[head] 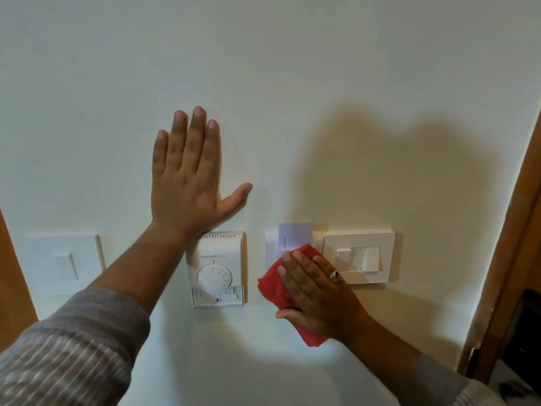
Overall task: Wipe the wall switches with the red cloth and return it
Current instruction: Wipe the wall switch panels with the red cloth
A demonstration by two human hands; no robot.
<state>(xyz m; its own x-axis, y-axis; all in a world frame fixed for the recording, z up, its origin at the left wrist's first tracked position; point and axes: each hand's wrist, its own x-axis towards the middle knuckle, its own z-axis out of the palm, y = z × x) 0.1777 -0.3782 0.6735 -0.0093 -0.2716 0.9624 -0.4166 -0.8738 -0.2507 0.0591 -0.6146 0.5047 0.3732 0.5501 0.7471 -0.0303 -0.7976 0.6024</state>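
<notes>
My right hand [314, 291] presses the red cloth [273, 288] flat against the wall, over the lower part of a white key-card holder [272, 247] with a card [295, 234] standing in it. Just right of the cloth is a white switch plate [358, 257] with two rockers. My left hand [187, 177] lies flat on the bare wall, fingers spread, above a white dial thermostat [216, 269]. Another white switch plate [63, 263] is at the far left.
A wooden door frame [503, 259] runs down the right edge, with chipped paint near its foot. A wooden edge [14, 273] shows at the far left. The pale wall [292, 83] above the switches is bare, with my shadow cast on it.
</notes>
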